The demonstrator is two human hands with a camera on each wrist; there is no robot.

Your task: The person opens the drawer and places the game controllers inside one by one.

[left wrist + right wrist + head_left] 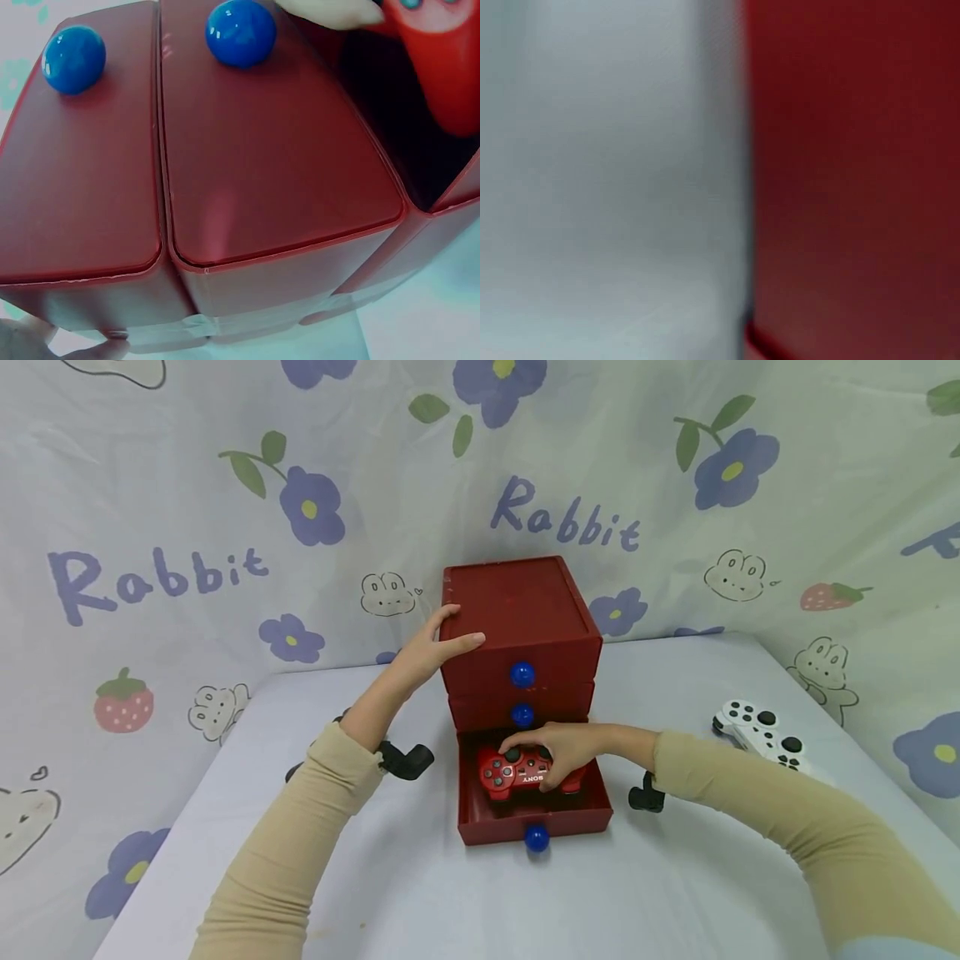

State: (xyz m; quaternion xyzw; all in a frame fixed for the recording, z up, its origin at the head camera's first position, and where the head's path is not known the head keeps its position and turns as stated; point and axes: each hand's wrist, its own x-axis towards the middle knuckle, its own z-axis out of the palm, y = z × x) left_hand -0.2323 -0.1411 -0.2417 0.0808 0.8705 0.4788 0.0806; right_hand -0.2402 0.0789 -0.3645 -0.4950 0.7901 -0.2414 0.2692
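A small red cabinet (517, 606) of three stacked drawers with blue knobs stands on the table. Its bottom drawer (498, 831) is pulled out, and a red game controller (498, 772) lies inside. Reaching into that drawer, my right hand (566, 750) grips the controller's right part with thumb and fingers, covering some of it. My left hand (427, 652) is at the cabinet's upper left edge with fingers extended; in the left wrist view its fingers (90, 351) touch the side. The right wrist view is blurred and shows no hand.
To the right on the white table (675, 877) lies a white game controller (761, 735), partly behind my right sleeve. Something black (294, 771) is mostly hidden behind my left forearm. A patterned curtain (375, 493) hangs behind the cabinet.
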